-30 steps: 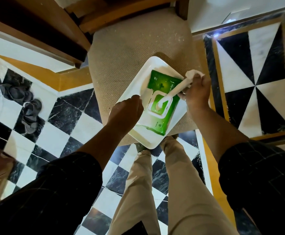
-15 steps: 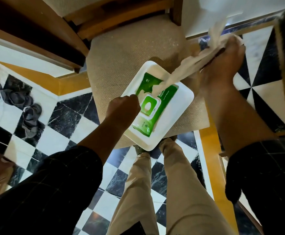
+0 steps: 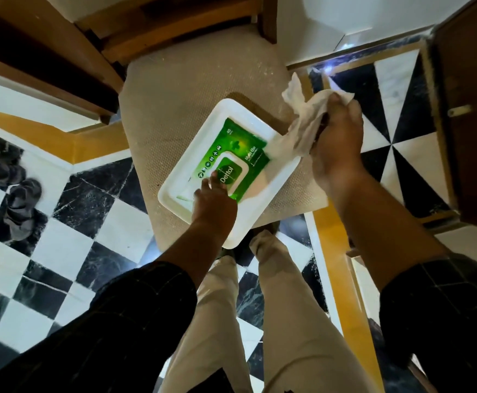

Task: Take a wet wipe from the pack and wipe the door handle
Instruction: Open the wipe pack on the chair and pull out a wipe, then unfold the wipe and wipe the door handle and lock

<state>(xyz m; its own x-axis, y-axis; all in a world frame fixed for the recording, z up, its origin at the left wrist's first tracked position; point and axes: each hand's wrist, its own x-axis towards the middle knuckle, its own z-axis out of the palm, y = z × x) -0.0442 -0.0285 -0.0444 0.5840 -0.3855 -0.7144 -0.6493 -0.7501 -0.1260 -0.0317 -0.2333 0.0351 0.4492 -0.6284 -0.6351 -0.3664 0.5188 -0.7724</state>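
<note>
View from above, looking down at a chair seat (image 3: 175, 89) and both forearms. A white tray (image 3: 277, 177) lies on the seat cushion, and a green pack of wet wipes (image 3: 237, 154) lies flat inside the tray, its label facing up and its flap (image 3: 230, 171) down over the opening.

Left hand (image 3: 213, 204): fingers extended and loosely spread, not closed around anything. The fingertips (image 3: 213, 177) press on the near-left part of the pack, right at the edge of the flap; the pack lies directly under and just beyond them.

Right hand (image 3: 337, 140): fingers curled tightly around a crumpled white wipe (image 3: 306, 120). The wipe bunches out above and to the left of the knuckles, one ragged corner standing upward past the thumb side. A lower tail of the wipe hangs from the fist down to the right end of the pack; whether it touches the pack there cannot be told. The fist sits beside the right rim of the tray, well apart from the left fingertips, with the pack between the two hands.

A brown door (image 3: 469, 114) stands at the right edge of the view, beyond the back of the right hand; a small metal fitting (image 3: 458, 111) shows on its edge. No handle can be made out. Black-and-white floor tiles (image 3: 90, 222) surround the chair, and a pair of dark sandals (image 3: 13, 188) lies far to the left of the left hand.
</note>
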